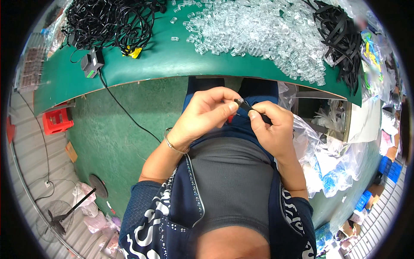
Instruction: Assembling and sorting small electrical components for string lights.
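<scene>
In front of my lap, both hands hold a short black strap [245, 105]. My left hand [209, 110] pinches its end between thumb and fingertips, and a small clear bit shows there, too small to make out. My right hand [275, 127] is closed round the other end of the strap, thumb pressed on top. A bit of red [230, 118] shows just under the left fingers. Beyond my hands, a wide pile of small clear plastic pieces [258, 30] covers the green table [164, 64]. To its right lies a bundle of black straps [340, 43].
Tangled black cords [108, 21] lie at the table's far left, near a black box [92, 63] whose cable hangs to the floor. A red stool [58, 121] and a fan [58, 220] stand left. Clear plastic bags [327, 159] lie on the right, beside a shelf [327, 116].
</scene>
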`<action>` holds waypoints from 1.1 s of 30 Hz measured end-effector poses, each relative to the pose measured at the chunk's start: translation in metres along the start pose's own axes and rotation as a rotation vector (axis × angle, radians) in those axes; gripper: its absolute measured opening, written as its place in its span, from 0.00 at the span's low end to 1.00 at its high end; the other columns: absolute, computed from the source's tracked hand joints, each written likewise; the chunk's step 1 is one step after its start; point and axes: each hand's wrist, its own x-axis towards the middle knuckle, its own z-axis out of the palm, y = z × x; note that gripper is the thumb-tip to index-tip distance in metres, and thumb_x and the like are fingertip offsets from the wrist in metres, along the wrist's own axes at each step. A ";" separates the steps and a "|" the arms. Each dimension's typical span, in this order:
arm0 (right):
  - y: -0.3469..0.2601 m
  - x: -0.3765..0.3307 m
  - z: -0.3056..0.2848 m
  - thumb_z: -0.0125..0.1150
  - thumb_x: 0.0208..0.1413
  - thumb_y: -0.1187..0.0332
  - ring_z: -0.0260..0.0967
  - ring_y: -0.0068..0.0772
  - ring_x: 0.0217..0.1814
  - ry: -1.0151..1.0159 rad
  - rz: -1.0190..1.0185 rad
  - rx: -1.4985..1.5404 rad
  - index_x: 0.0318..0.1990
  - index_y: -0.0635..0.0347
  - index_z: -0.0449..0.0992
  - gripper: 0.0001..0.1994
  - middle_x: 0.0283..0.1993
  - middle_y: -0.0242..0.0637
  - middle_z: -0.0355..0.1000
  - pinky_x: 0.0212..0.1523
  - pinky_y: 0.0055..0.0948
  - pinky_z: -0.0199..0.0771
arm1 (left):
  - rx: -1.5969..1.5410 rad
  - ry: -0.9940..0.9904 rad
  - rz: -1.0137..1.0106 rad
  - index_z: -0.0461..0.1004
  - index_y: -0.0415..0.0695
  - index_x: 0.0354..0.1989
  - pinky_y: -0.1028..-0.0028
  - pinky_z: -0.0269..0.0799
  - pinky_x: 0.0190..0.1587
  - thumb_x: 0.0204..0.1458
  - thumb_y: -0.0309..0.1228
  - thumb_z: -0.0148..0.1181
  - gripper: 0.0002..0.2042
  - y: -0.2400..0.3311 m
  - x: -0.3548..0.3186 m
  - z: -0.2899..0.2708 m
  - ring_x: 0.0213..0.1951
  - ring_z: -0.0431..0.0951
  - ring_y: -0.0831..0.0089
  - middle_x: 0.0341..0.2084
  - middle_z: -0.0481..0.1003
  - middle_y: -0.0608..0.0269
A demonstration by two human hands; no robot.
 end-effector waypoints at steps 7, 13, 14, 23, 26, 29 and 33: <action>0.005 0.004 0.000 0.61 0.44 0.76 0.65 0.26 0.21 -0.020 -0.055 0.056 0.34 0.65 0.70 0.09 0.24 0.38 0.68 0.21 0.22 0.64 | 0.102 -0.017 -0.035 0.73 0.36 0.31 0.86 0.63 0.22 0.52 0.29 0.54 0.08 0.003 0.002 0.000 0.20 0.67 0.86 0.20 0.71 0.68; 0.020 0.006 -0.002 0.68 0.36 0.73 0.69 0.32 0.22 0.051 -0.248 -0.080 0.32 0.61 0.71 0.14 0.25 0.38 0.69 0.23 0.25 0.67 | 0.373 -0.064 0.179 0.73 0.35 0.25 0.82 0.63 0.25 0.53 0.29 0.54 0.09 -0.005 0.017 0.007 0.22 0.67 0.84 0.18 0.70 0.68; 0.019 0.006 -0.005 0.68 0.36 0.73 0.69 0.29 0.21 0.060 -0.218 -0.067 0.31 0.62 0.71 0.13 0.25 0.37 0.69 0.21 0.24 0.67 | 0.434 -0.073 0.225 0.72 0.35 0.25 0.82 0.63 0.26 0.53 0.29 0.53 0.10 -0.002 0.018 0.008 0.24 0.67 0.84 0.19 0.70 0.68; 0.034 0.015 -0.016 0.60 0.44 0.78 0.61 0.12 0.27 0.149 -0.030 0.452 0.32 0.65 0.66 0.09 0.27 0.29 0.67 0.26 0.13 0.61 | 0.647 -0.087 0.236 0.73 0.38 0.28 0.76 0.66 0.24 0.52 0.29 0.52 0.07 0.047 0.057 0.002 0.23 0.70 0.81 0.17 0.69 0.65; 0.041 0.023 -0.023 0.55 0.48 0.80 0.58 0.11 0.29 0.155 0.085 0.690 0.36 0.65 0.65 0.08 0.30 0.29 0.64 0.28 0.12 0.59 | 1.004 0.155 0.650 0.74 0.44 0.32 0.69 0.69 0.32 0.47 0.25 0.53 0.06 0.064 0.135 -0.020 0.29 0.74 0.66 0.25 0.73 0.61; 0.039 0.017 -0.021 0.54 0.49 0.80 0.58 0.11 0.29 0.133 0.140 0.677 0.37 0.64 0.65 0.08 0.30 0.28 0.64 0.29 0.12 0.58 | 1.442 0.295 0.918 0.75 0.48 0.37 0.68 0.68 0.38 0.42 0.21 0.53 0.12 0.092 0.205 -0.046 0.39 0.71 0.62 0.36 0.72 0.63; 0.042 0.012 -0.016 0.54 0.50 0.80 0.59 0.11 0.30 0.087 0.189 0.656 0.38 0.64 0.66 0.08 0.31 0.27 0.64 0.31 0.12 0.60 | 1.941 0.288 0.728 0.75 0.54 0.39 0.68 0.67 0.41 0.43 0.23 0.54 0.14 0.096 0.257 -0.064 0.45 0.68 0.69 0.39 0.71 0.69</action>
